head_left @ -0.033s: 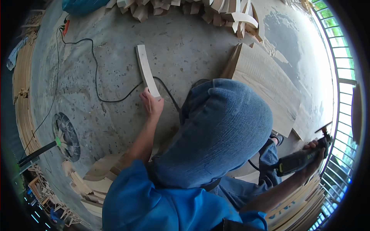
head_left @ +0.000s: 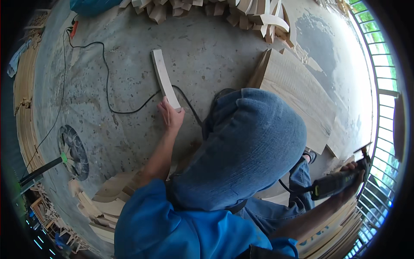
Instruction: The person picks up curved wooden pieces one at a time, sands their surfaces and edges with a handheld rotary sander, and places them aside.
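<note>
My left hand (head_left: 171,114) grips the near end of a slightly curved, pale wooden piece (head_left: 163,73). That piece reaches away from me over the concrete floor. Out to the right, my right hand (head_left: 351,172) is wrapped round the body of a black and green angle grinder (head_left: 334,184). The grinder's thin disc (head_left: 362,148) points up and away, apart from the wood. A dark power cord (head_left: 129,112) runs across the floor, passing beneath or behind the wooden piece; which one I cannot tell.
My bent knee (head_left: 258,129) in jeans rises between my hands. Beyond it lie stacked wooden boards (head_left: 297,95). Many curved wood pieces (head_left: 254,19) are heaped at the far side. A round black fan-like base (head_left: 73,151) stands left. A metal grille (head_left: 386,86) lines the right.
My right hand and the angle grinder have dropped slightly toward me. My left hand and the wooden piece have barely shifted.
</note>
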Demonstrator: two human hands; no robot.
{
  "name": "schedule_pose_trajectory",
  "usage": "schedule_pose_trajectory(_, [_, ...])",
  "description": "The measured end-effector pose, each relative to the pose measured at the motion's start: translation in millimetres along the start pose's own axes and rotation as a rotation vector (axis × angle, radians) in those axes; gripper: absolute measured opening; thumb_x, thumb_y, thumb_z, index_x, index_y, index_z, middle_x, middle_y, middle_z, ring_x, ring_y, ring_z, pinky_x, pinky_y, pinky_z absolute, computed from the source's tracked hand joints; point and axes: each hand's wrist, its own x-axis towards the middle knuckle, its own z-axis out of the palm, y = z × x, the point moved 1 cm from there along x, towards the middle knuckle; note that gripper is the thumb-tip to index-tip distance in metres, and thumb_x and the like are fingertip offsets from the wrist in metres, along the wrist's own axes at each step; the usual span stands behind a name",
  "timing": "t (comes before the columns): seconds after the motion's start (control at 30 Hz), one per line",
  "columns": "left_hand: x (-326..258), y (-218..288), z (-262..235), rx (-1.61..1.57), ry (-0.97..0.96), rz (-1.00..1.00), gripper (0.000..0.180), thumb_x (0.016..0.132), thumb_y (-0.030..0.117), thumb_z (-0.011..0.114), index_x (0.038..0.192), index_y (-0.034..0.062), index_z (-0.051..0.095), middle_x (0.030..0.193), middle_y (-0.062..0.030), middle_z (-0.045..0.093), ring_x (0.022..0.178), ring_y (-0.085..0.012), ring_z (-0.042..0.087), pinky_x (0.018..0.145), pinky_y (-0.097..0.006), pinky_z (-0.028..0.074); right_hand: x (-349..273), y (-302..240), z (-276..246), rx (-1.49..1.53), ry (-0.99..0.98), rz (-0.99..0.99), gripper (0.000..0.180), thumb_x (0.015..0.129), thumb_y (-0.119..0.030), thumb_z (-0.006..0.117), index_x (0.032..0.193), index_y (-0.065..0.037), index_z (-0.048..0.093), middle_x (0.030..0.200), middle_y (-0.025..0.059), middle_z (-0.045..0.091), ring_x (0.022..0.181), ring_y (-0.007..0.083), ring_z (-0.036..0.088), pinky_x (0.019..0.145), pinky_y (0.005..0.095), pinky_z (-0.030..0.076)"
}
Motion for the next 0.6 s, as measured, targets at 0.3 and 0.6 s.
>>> schedule_pose_trajectory(0.3, [34.4, 10.0, 27.1, -0.784, -0.222, -0.848, 0.087, 0.084, 0.036, 0.079, 0.145, -0.0110, 0.038, 0.140, -0.0256, 0.053, 0.122, -0.0332, 0.057, 0.099, -0.043, 0.047, -73.7, -47.6, -40.9, -0.115, 0.083, -0.239, 0.039, 0.104, -0.019, 0.061, 0.131, 0.002, 0.043, 0.110, 0.0112, 0.049, 0.105, 0.0229, 0.054, 0.101, 0.0412, 0.048])
schedule_pose_trajectory(0.6, [-45.2, -14.9, -91.8, -0.945, 0.226, -0.787, 0.066, 0.084, 0.025, 0.078, 0.135, -0.0064, 0.049, 0.120, -0.0168, 0.063, 0.106, -0.0251, 0.063, 0.090, -0.038, 0.051, -87.4, -54.6, -133.1, -0.205, 0.101, -0.280, 0.058, 0.097, -0.028, 0.069, 0.141, 0.003, 0.048, 0.112, 0.0167, 0.056, 0.107, 0.0295, 0.055, 0.099, 0.0435, 0.047])
